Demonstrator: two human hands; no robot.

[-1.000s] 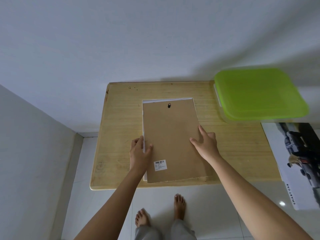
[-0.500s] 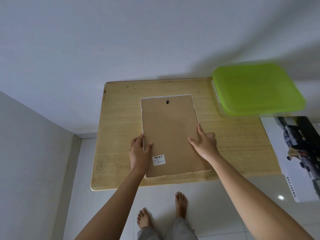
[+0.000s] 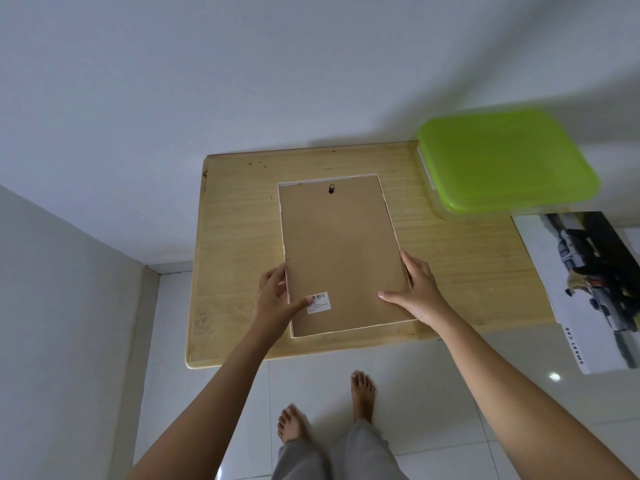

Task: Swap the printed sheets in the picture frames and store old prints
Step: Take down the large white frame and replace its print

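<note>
A picture frame [image 3: 339, 251] lies face down in the middle of the wooden table [image 3: 235, 209]. Its brown backing board sits inside the thin white rim, with a black hanger [image 3: 331, 189] at the far end and a barcode label [image 3: 319, 302] near me. My left hand [image 3: 277, 299] rests at the frame's left edge, its thumb pressing the board beside the label. My right hand [image 3: 419, 292] lies along the right edge, thumb flat on the board. A printed sheet [image 3: 588, 282] showing a vehicle lies at the right.
A clear storage box with a lime-green lid [image 3: 502, 161] stands on the table's far right corner. The table stands against a white wall, with another wall to the left. My bare feet [image 3: 360, 393] stand on white floor tiles below the table's front edge.
The backing board was skewed and stuck out past the frame's near end; it now sits square inside the white rim. My right hand slid from on top of the board to its right edge.
</note>
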